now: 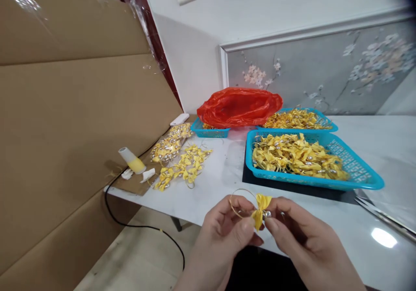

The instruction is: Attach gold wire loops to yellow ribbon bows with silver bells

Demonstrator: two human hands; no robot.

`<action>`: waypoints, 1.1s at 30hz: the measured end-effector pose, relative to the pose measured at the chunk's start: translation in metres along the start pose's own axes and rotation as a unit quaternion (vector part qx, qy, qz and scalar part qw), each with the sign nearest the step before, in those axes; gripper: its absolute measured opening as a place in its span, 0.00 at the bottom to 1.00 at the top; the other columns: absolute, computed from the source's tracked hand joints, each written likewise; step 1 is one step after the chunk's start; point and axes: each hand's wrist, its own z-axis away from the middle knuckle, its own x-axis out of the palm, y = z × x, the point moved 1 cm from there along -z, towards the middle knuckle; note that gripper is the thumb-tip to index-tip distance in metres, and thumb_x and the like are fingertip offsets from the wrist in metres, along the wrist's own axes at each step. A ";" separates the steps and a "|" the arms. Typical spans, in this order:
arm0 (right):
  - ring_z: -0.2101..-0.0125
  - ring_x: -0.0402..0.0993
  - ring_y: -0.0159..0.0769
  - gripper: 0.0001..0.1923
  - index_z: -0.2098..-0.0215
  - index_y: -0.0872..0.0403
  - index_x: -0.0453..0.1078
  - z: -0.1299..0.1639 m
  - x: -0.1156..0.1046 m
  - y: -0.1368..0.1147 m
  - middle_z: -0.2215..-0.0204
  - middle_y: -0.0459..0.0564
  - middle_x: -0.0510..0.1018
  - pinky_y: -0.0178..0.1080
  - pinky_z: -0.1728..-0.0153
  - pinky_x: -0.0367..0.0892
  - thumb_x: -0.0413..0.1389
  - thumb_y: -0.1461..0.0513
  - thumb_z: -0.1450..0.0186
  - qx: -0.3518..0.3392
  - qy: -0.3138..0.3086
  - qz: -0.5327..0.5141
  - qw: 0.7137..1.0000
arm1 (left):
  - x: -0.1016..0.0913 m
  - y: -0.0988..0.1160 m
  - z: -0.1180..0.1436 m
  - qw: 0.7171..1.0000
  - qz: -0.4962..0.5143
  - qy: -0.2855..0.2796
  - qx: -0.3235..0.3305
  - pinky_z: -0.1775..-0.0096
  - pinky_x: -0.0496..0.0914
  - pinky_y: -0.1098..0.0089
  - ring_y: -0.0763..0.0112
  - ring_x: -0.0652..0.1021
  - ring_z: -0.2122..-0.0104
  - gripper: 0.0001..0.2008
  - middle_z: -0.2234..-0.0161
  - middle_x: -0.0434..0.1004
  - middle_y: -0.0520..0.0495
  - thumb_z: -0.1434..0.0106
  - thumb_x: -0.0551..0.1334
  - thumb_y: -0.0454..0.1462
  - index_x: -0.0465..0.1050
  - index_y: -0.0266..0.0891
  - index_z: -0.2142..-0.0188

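Hands meet at the near edge of the white worktop (214, 191), both pinched on one small yellow ribbon bow (261, 210). The left hand (224, 230) has thumb and fingers closed on the lower left part of the bow, and a thin gold wire ring (241, 201) arcs up from that grip, over the fingertips. The right hand (302, 234) clamps the bow from the other side, its thumb and forefinger just beside a small silver bead (267, 214) at the bow's centre. The bow is held in the air, just above the worktop edge.

Beyond the hands stands a blue plastic basket (360, 176) heaped with similar yellow bows, resting on a dark mat (256, 179). Behind it sits a second blue basket (326, 124) of yellow pieces, and to its left a third, smaller one (208, 131) under a crumpled red plastic bag (238, 105). To the left, loose finished bows (182, 166) lie in clusters on the worktop and on a piece of cardboard, near a small yellow-and-white bottle (131, 159) lying on its side. A black cable (143, 227) hangs from the worktop's left edge. Large cardboard sheets (71, 109) lean at the far left. Metal scissors (383, 215) lie at the right.
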 end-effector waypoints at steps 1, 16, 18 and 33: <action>0.76 0.69 0.31 0.08 0.65 0.49 0.71 0.003 0.001 -0.002 0.74 0.43 0.73 0.29 0.76 0.65 0.53 0.57 0.29 -0.020 0.013 0.017 1.000 | 0.001 0.000 0.002 1.000 0.001 -0.007 -0.009 0.64 0.73 0.74 0.73 0.73 0.66 0.10 0.66 0.74 0.50 0.44 0.74 0.39 0.78 0.39 0.64; 0.80 0.67 0.31 0.06 0.63 0.49 0.74 0.029 -0.020 -0.009 0.76 0.43 0.71 0.31 0.80 0.64 0.56 0.57 0.31 -0.083 0.017 0.118 0.989 | 0.004 0.006 0.016 0.978 -0.190 0.031 0.080 0.62 0.68 0.76 0.74 0.74 0.66 0.03 0.67 0.77 0.53 0.39 0.70 0.36 0.78 0.42 0.65; 0.78 0.70 0.32 0.09 0.60 0.49 0.75 0.033 -0.027 -0.010 0.73 0.46 0.74 0.31 0.79 0.65 0.56 0.55 0.31 -0.037 0.017 0.102 0.994 | 0.007 0.009 0.019 0.970 -0.221 0.037 0.096 0.63 0.69 0.76 0.74 0.74 0.67 0.03 0.67 0.77 0.53 0.39 0.69 0.35 0.78 0.42 0.65; 0.81 0.56 0.29 0.18 0.73 0.52 0.69 0.035 -0.009 -0.020 0.80 0.43 0.64 0.31 0.83 0.55 0.54 0.50 0.31 0.028 0.047 0.036 0.998 | 0.005 -0.001 0.031 0.990 -0.123 -0.027 0.057 0.66 0.68 0.76 0.74 0.74 0.67 0.17 0.66 0.78 0.51 0.48 0.76 0.36 0.75 0.41 0.59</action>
